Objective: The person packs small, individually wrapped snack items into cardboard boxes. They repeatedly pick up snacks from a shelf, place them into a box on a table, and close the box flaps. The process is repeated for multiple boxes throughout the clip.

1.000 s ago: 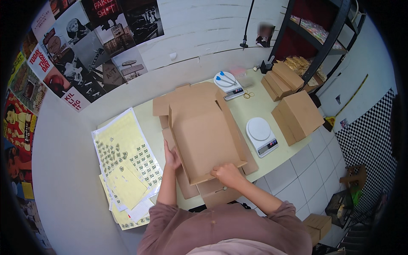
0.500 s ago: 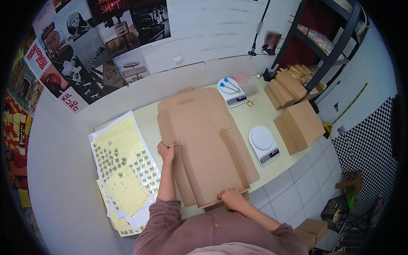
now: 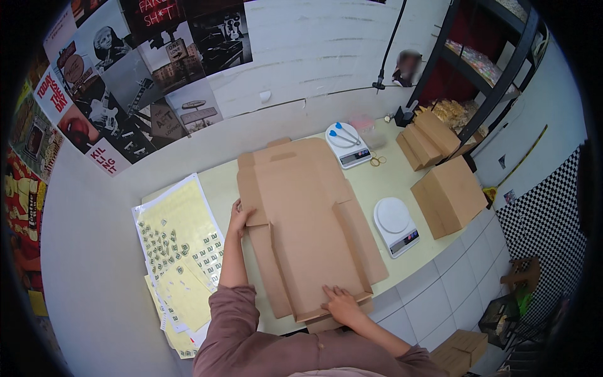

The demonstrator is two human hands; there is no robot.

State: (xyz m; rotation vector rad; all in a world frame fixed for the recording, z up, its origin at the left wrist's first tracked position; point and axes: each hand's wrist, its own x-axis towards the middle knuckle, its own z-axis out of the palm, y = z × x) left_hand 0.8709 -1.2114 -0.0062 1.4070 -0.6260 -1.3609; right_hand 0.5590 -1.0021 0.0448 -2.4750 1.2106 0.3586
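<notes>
A large brown cardboard box blank lies partly folded on the table, its far lid section flat and its two long side walls raised along the nearer half. At its left edge, my left hand grips a side flap of the lid, with the thumb on top and the other fingers at the outer edge, partly hidden. Near the front edge, my right hand rests on the base panel, fingers stretched out and apart. The front wall is folded partly up beside that hand.
On the left lie yellow sticker sheets. Two white scales stand to the right, the farther one holding blue-headed tools, with scissors nearby. Folded cartons stand at the right edge, below a dark shelf rack.
My left hand has gone from the left side wall's corner to the lid's side flap. My right hand has loosened from the front edge and spread on the base. The view has shifted slightly.
</notes>
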